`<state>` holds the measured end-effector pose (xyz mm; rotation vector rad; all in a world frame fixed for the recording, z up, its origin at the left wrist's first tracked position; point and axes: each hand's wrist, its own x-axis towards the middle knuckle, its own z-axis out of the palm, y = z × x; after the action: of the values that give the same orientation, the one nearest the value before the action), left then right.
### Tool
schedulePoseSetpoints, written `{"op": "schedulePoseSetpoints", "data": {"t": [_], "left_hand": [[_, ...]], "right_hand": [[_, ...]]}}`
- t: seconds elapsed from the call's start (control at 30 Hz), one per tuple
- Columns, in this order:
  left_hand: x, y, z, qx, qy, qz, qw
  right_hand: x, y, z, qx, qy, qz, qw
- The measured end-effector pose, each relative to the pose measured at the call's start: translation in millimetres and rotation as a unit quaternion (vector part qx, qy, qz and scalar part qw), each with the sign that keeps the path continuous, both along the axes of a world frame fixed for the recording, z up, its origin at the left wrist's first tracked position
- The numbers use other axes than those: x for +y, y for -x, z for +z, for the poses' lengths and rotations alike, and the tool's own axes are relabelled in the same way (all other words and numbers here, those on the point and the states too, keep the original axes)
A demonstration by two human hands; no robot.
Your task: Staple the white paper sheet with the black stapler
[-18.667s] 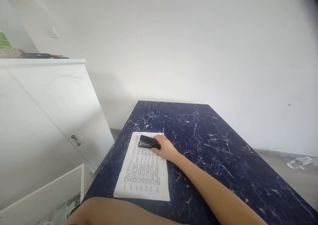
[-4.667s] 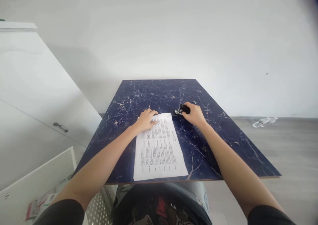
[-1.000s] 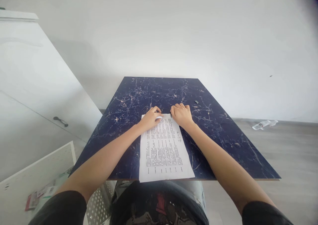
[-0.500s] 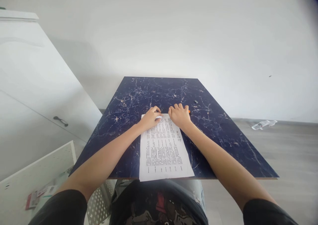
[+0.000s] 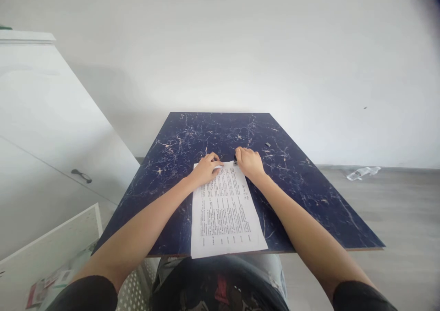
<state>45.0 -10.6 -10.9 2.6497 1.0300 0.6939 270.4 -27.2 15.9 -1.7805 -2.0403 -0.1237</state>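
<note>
Pressing the far end of the printed sheet (image 5: 225,215), the left hand (image 5: 205,168) lies with thumb and fingers apart. The right hand (image 5: 250,162) is clamped on the largely concealed black stapler (image 5: 235,161), located at the sheet's far right corner; the sheet lies on the table (image 5: 309,210), reaching its near edge.

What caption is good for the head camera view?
Left hand on a printed sheet, right hand around a mostly hidden stapler at the sheet's far edge.
</note>
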Motion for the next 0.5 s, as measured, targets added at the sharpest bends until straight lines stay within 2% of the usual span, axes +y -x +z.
{"op": "schedulePoseSetpoints", "data": {"t": [0.03, 0.1, 0.17, 0.23, 0.37, 0.5], "left_hand": [[0.2, 0.4, -0.6, 0.005, -0.001, 0.0, 1.0], [0.5, 1.1, -1.5, 0.012, 0.001, -0.001, 1.0], [0.4, 1.6, -1.9, 0.016, 0.002, -0.002, 1.0], [0.3, 1.9, -1.8, 0.02, 0.002, -0.003, 1.0], [0.1, 2.8, -0.1, 0.026, 0.004, -0.003, 1.0], [-0.7, 4.5, 3.3, 0.045, 0.009, -0.011, 0.999]], "right_hand": [[0.9, -7.0, 3.3, 0.047, 0.007, 0.021, 0.999], [2.0, -23.3, 9.6, 0.116, 0.029, 0.105, 0.987], [2.7, -40.1, 14.1, 0.133, 0.064, 0.194, 0.97], [3.4, -54.5, 16.0, 0.116, 0.1, 0.233, 0.96], [6.5, -74.4, 14.0, 0.082, 0.113, 0.202, 0.969], [10.9, -86.9, 11.1, 0.084, 0.064, 0.131, 0.986]]}}
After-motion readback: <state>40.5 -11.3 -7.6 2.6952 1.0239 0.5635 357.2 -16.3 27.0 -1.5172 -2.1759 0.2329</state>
